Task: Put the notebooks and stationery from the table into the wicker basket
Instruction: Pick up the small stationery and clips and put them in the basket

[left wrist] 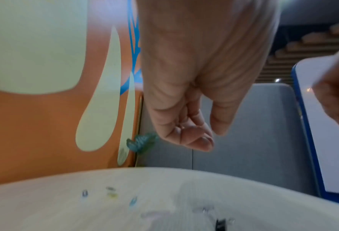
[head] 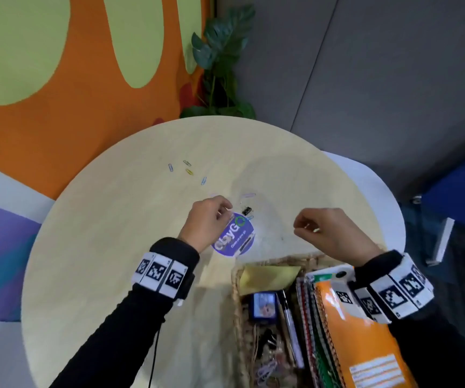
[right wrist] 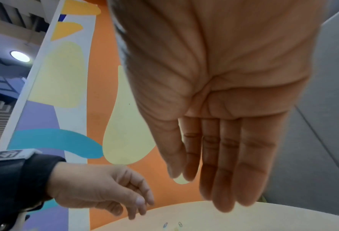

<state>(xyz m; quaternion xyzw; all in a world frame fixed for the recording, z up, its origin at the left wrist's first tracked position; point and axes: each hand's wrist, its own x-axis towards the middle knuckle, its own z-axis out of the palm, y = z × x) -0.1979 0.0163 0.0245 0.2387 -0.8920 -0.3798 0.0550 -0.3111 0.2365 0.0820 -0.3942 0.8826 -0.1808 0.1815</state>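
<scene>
From the head view, a round pale surface (head: 113,247) carries a wicker basket (head: 236,303) at its near edge, to the right of centre. Inside the basket stand spiral notebooks (head: 318,326), the outermost with an orange cover (head: 360,337), along with a yellow sticky pad (head: 267,275), a small blue box (head: 263,305), a pen (head: 288,317) and loose clips at the bottom. Four coloured paper clips (head: 187,170) lie scattered toward the far left edge of the surface. A black binder clip (head: 247,210) sits near the middle, just beyond a round purple sticker (head: 235,235). The left hand (head: 207,222) hovers over the sticker's left side with its fingers curled toward the thumb; whether they pinch anything cannot be told. The right hand (head: 329,229) hangs above the surface just beyond the basket's far rim, fingers loosely bent and holding nothing.

The left wrist view, which is blurred, shows the left hand's fingers (left wrist: 192,137) curled inward above the surface (left wrist: 65,211), the paper clips (left wrist: 111,191) ahead of them and the binder clip (left wrist: 221,222) at the lower edge.

The right wrist view shows the right hand's fingers (right wrist: 230,164) nearly straight and together, empty, above the far part of the surface (right wrist: 244,218). The left hand (right wrist: 97,190) is at lower left, fingers bent downward, with two paper clips (right wrist: 172,224) below.
</scene>
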